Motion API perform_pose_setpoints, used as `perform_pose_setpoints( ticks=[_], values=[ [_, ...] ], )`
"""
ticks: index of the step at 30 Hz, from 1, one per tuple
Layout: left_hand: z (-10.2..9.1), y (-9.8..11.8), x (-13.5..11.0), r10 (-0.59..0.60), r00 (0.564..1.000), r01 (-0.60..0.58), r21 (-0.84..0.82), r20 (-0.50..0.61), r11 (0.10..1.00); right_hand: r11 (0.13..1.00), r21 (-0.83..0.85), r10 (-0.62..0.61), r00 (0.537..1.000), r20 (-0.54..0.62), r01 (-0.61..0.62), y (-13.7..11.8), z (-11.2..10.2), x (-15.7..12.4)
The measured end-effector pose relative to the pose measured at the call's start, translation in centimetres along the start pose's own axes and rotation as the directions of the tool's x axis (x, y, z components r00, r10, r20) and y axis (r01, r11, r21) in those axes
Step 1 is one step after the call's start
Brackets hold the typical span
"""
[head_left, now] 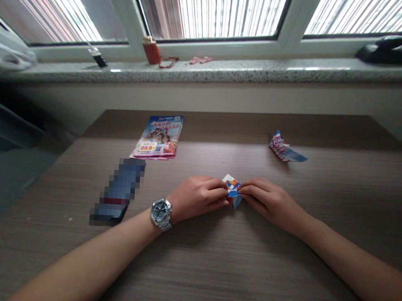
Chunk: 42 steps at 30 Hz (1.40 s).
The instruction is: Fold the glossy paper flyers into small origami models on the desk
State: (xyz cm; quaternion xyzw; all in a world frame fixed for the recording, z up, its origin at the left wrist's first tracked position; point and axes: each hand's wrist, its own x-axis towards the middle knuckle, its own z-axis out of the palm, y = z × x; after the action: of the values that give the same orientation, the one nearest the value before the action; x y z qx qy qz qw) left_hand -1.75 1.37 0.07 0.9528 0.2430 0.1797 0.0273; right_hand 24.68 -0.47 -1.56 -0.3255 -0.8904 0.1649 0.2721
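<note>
A small piece of folded printed paper (233,185), blue, white and orange, is pinched between both hands above the middle of the table. My left hand (203,196), with a metal watch (161,213) on its wrist, grips the paper's left side. On the right side, my right hand (269,200) closes its fingertips on the same paper. Fingers cover part of the folds. Farther back to the right lies a folded paper shape (284,149) with a long blue point, apart from both hands.
A stack of printed flyers (161,136) lies at the back left of the wooden table (194,268). Nearer me is a dark, pixelated phone-like object (120,191). Behind the table, a stone windowsill (246,74) carries a red lighter-like item (151,51) and a black object (391,52).
</note>
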Motion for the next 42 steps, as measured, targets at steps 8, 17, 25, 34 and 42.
perform_pose_setpoints(
  ticks=[8,17,25,34,42],
  values=[
    [0.5,-0.1,0.3,-0.132,0.991,0.132,-0.045,0.01,0.99,0.996,0.006,0.091,0.995,-0.036,-0.091,-0.2,0.3,0.1],
    [1.2,0.1,0.6,-0.36,0.933,0.355,-0.156,-0.006,0.922,0.967,0.011,0.254,0.959,-0.125,-0.255,-0.3,0.7,0.8],
    [0.8,0.5,1.0,-0.472,0.878,0.465,-0.375,0.078,0.802,0.985,-0.022,0.166,0.982,-0.095,-0.169,0.0,0.5,0.6],
    [0.8,0.5,1.1,-0.536,0.843,0.506,-0.41,0.046,0.759,0.994,-0.057,0.093,0.992,-0.08,-0.098,0.0,1.0,0.7],
    [1.6,0.3,0.8,-0.501,0.865,0.476,-0.35,0.021,0.807,0.991,-0.03,0.126,0.991,-0.053,-0.128,0.3,1.4,0.7]
  ],
)
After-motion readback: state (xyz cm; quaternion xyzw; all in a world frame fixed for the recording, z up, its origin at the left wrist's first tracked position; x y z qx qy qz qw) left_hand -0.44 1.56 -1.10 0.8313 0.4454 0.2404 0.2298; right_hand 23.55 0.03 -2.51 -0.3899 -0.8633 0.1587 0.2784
